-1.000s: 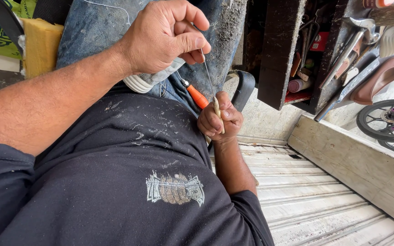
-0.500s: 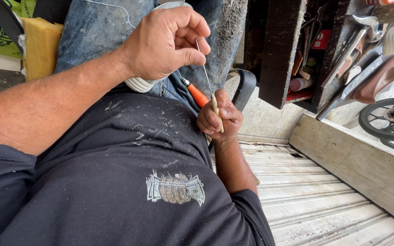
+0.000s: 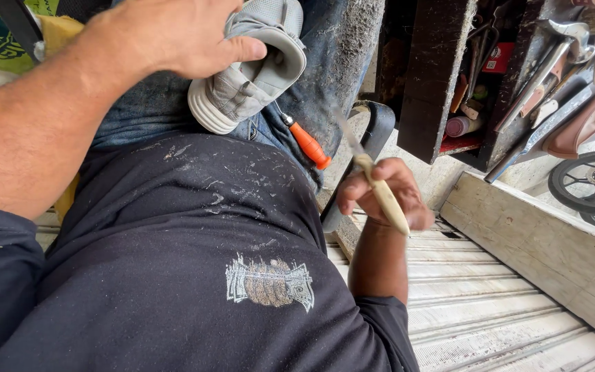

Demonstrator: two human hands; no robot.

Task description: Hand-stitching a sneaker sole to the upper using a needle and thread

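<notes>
Support here is the person's lap (image 3: 173, 124), in blue jeans. Grey shoe (image 3: 249, 76) lies on it, sole edge toward the camera. Orange-handled tool (image 3: 306, 143) rests just beside the shoe on the thigh, tip possibly tucked under it, hard to tell. Below: pale ribbed floor (image 3: 490, 310).

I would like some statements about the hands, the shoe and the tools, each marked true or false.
1. The left hand rests on a grey shoe. True.
2. The right hand is empty. False: it holds a tool with a pale wooden handle.
3. An orange-handled tool lies on the lap. True.
4. The shoe lies on the floor. False: it lies on the person's jeans.
5. A wheel shows at the right. True.
</notes>
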